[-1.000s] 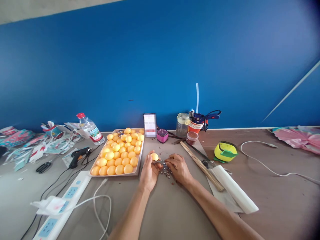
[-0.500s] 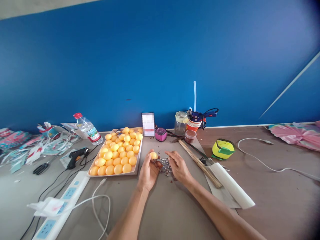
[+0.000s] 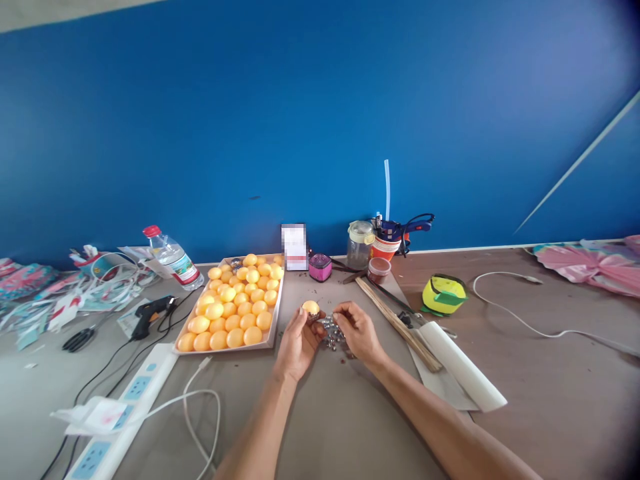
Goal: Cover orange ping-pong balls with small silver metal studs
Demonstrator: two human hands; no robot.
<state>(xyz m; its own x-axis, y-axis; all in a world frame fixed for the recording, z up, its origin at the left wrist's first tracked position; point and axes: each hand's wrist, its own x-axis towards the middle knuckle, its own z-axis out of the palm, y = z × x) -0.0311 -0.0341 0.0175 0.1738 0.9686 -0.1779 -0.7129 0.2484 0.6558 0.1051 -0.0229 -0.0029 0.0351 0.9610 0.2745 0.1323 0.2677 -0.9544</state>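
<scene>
In my left hand (image 3: 299,348) is an orange-yellow ping-pong ball (image 3: 311,307), gripped between thumb and fingers. A dark, beaded-looking band shows along the ball's lower side. Just right of it my right hand (image 3: 359,333) has thumb and forefinger pressed together; whatever they pinch is too small to make out. Between the hands a pile of small shiny silver beads (image 3: 332,333) lies on the table, partly covered by my right fingers. More orange balls fill a shallow box (image 3: 275,327) on the left, with a small dark silvery item among them at the back.
Behind the hands stand a phone (image 3: 294,247), a purple box (image 3: 320,267), a lidded jar (image 3: 361,245) and a small tub (image 3: 379,269). Thin sticks (image 3: 400,325) and a white roll (image 3: 463,367) lie rightward. Leftward are a glue gun (image 3: 150,315), bottle (image 3: 173,258) and power strip (image 3: 127,410).
My right thumb and forefinger have closed into a pinch, where the forefinger was stretched out before. The ball in my left hand has turned slightly, showing more of its dark band.
</scene>
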